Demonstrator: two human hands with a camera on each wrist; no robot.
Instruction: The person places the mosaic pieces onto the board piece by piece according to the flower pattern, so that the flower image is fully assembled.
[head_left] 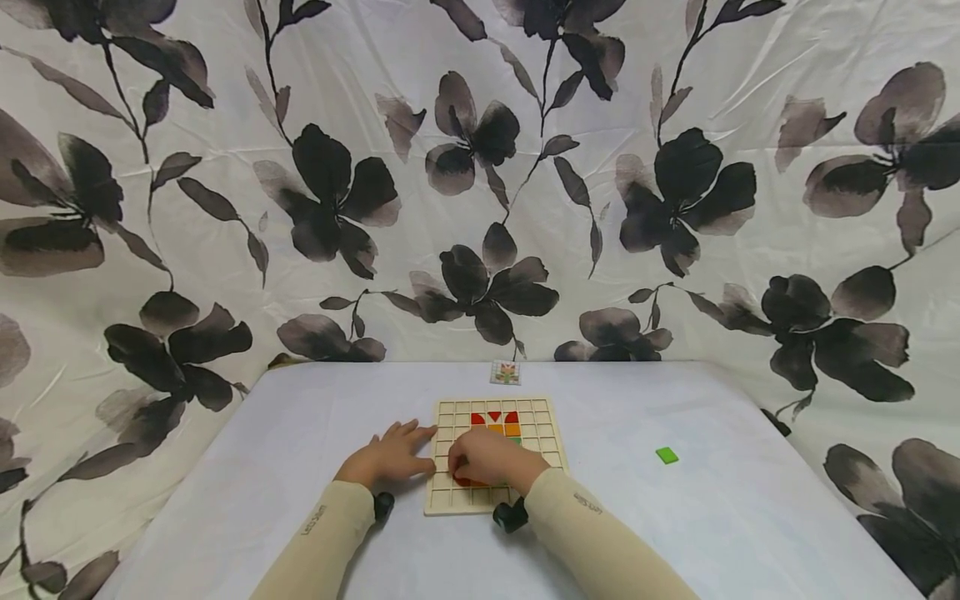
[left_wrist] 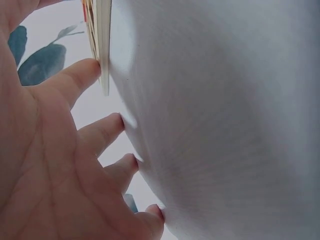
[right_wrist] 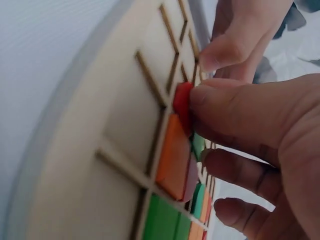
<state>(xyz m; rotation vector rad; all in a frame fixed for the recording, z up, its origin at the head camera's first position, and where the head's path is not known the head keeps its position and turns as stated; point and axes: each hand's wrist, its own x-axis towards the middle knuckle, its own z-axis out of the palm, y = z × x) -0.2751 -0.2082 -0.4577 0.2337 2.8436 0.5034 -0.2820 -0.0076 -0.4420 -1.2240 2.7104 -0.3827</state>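
On the white table lies a wooden grid board [head_left: 442, 498] whose squares hold colored puzzle tiles. Over its lower middle, my right hand [head_left: 491, 458] pinches a red tile [right_wrist: 182, 102] with thumb and fingers, low against the grid. Beside that tile sit an orange tile [right_wrist: 172, 157] and green tiles [right_wrist: 162, 217]. My left hand [head_left: 390, 454] spreads at the board's left side, its fingers extended. In the left wrist view one fingertip [left_wrist: 91, 67] touches the board's edge, and other fingertips rest on the table. The right hand hides part of the pattern in the head view.
A loose bright green square tile [head_left: 667, 455] lies on the table to the right of the board. Behind the board is a small pattern card [head_left: 506, 372]. A floral cloth [head_left: 465, 217] hangs past the table's far edge.
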